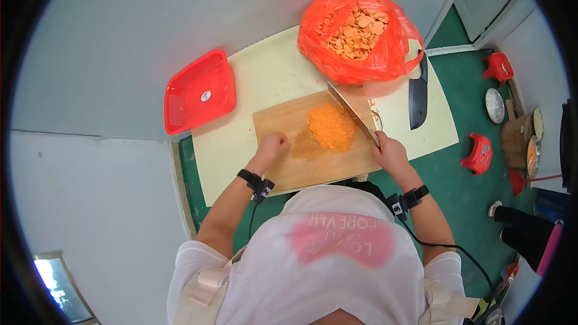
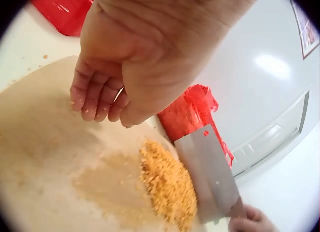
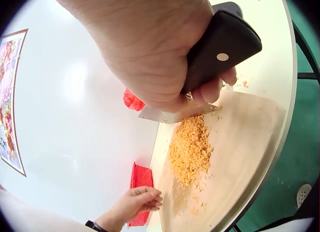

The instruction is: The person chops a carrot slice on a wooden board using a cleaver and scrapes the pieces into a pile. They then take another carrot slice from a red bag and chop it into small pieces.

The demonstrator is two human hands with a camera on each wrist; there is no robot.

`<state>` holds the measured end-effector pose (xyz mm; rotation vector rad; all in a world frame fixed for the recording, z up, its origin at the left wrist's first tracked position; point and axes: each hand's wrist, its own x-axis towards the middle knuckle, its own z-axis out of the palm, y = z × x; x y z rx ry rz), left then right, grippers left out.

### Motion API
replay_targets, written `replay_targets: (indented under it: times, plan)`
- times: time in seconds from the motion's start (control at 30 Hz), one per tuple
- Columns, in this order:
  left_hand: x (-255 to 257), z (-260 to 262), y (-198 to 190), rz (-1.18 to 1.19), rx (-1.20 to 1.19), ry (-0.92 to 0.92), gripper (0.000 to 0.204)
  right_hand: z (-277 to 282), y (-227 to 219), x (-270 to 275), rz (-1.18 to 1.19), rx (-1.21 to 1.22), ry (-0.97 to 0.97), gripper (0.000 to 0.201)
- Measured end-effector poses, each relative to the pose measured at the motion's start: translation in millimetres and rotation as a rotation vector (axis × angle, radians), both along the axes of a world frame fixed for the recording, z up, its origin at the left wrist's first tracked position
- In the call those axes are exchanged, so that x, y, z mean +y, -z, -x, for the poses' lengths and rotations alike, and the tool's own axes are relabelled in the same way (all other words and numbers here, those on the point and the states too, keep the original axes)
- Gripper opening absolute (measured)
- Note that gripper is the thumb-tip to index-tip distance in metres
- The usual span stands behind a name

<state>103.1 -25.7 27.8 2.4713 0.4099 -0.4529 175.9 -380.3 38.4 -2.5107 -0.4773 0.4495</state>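
Note:
In the head view my right hand [image 1: 391,153] grips the black handle [image 3: 220,54] of a cleaver [image 1: 354,112]. Its broad blade [image 2: 207,174] stands along the right side of a heap of finely chopped carrot [image 1: 333,127]. The heap lies on a wooden cutting board [image 1: 277,165], with a damp orange stain and crumbs spread to its left. My left hand [image 1: 274,146] holds nothing; it hovers over the board's left part, fingers loosely curled, with orange bits on the fingertips [image 2: 87,112].
Behind the board stands a red plastic bag [image 1: 313,60] full of carrot slices [image 1: 360,33]. A red basket [image 1: 201,114] sits at the table's back left corner. To the right lies a black, long-shaped object [image 1: 418,99]. Red stools [image 1: 480,154] and a person's legs [image 1: 524,225] are off to the right.

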Motion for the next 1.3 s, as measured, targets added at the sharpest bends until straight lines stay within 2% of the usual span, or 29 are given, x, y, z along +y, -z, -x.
replay_targets:
  times: [0.07, 0.13, 0.27, 0.33, 0.37, 0.5, 0.6, 0.63, 0.7, 0.77, 0.87, 0.9, 0.97, 1.0, 1.07, 1.13, 1.17, 1.23, 1.3]
  plan:
    - [-9, 5, 6, 0.011, 0.028, 0.001, 0.016, -1, -4, 3, 0.055, 0.007, 0.006, 0.034]
    - [-15, 2, 22, -0.099, -0.125, 0.054, 0.013, 1, -3, 4, 0.091, 0.019, 0.011, 0.035]
    - [-29, -15, 33, -0.120, -0.296, 0.163, 0.014, 4, 4, 5, 0.082, -0.040, 0.006, 0.035]
    - [-42, -23, 24, 0.073, -0.171, 0.237, 0.021, 7, 2, 7, 0.102, -0.033, 0.006, 0.036]
    - [-47, -26, 20, 0.081, -0.185, 0.252, 0.021, 8, 0, 8, 0.115, -0.030, 0.008, 0.035]
    - [-43, -21, 17, 0.234, -0.173, 0.169, 0.024, 11, -6, 16, 0.094, 0.061, 0.013, 0.039]
    - [-33, -24, 5, 0.184, -0.324, 0.187, 0.020, 11, -9, 21, 0.135, 0.095, 0.002, 0.034]
    - [-35, -29, -5, 0.252, -0.331, 0.163, 0.020, 12, 1, 23, 0.110, 0.046, -0.022, 0.036]
    - [-49, -44, -32, 0.411, -0.331, 0.132, 0.021, 16, 3, 30, 0.115, -0.053, -0.069, 0.028]
    - [-71, -54, -71, 0.508, -0.320, 0.155, 0.023, 30, 11, 42, 0.293, -0.192, -0.154, 0.034]
    - [-136, -64, -155, 0.815, -0.269, 0.435, 0.034, 40, 10, 60, 0.315, -0.184, -0.150, 0.041]
    - [-158, -65, -176, 0.871, -0.205, 0.523, 0.039, 43, 18, 70, 0.314, -0.176, -0.134, 0.041]
    - [-203, -67, -207, 0.956, -0.222, 0.871, 0.046, 51, 33, 83, 0.490, -0.301, -0.158, 0.040]
    - [-225, -65, -217, 1.025, -0.162, 0.964, 0.048, 59, 37, 76, 0.496, -0.289, -0.135, 0.040]
    - [-264, -60, -228, 1.104, -0.081, 1.080, 0.050, 72, 39, 72, 0.525, -0.288, -0.117, 0.041]
    - [-297, -53, -236, 1.151, 0.122, 1.372, 0.050, 82, 39, 67, 0.557, -0.295, -0.105, 0.041]
    - [-309, -50, -237, 1.154, 0.126, 1.390, 0.050, 84, 38, 65, 0.573, -0.305, -0.106, 0.041]
    - [-330, -42, -238, 1.124, 0.042, 1.717, 0.050, 86, 35, 62, 0.604, -0.328, -0.113, 0.041]
    - [-347, -34, -232, 1.131, 0.031, 1.812, 0.051, 85, 32, 57, 0.640, -0.355, -0.122, 0.041]
